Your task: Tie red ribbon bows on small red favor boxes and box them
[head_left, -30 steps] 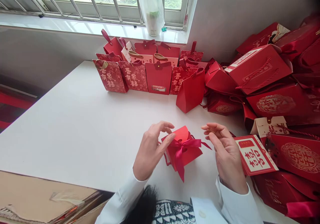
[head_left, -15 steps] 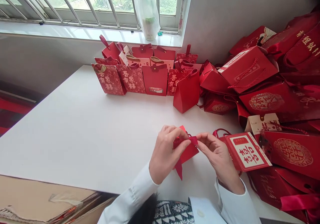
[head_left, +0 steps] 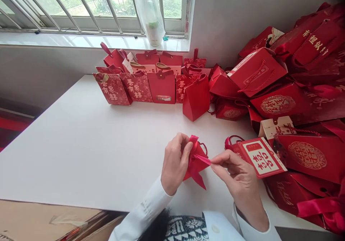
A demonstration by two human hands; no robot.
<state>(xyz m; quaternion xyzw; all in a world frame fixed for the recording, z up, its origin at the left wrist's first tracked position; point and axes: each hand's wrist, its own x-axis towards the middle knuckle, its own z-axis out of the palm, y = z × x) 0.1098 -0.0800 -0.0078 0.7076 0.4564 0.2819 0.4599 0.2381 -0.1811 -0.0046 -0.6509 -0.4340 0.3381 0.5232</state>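
On the white table [head_left: 107, 154] a small red gift box [head_left: 203, 165] stands before me, partly hidden by my hands. A dark pink ribbon [head_left: 202, 159] is looped at its top, with one loose tail hanging down the front. My left hand [head_left: 176, 162] is closed at the box's top left, pinching the ribbon between thumb and fingers. Between thumb and index finger, my right hand [head_left: 237, 178] grips another part of the ribbon, stretched out to the right. A twisted red cord handle [head_left: 205, 148] shows behind the ribbon.
Several red gift boxes [head_left: 161, 86] stand in rows by the wall. A large heap of red boxes and bags [head_left: 272, 101] fills the right side. A box with a white panel [head_left: 261, 158] lies near my right hand. Cardboard [head_left: 40, 219] lies at lower left; a bagged bottle [head_left: 151, 18] stands on the sill.
My right hand has drawn a strand of ribbon out to the right and slightly down. My left hand has shifted a little left, uncovering more of the ribbon. The view has moved slightly.
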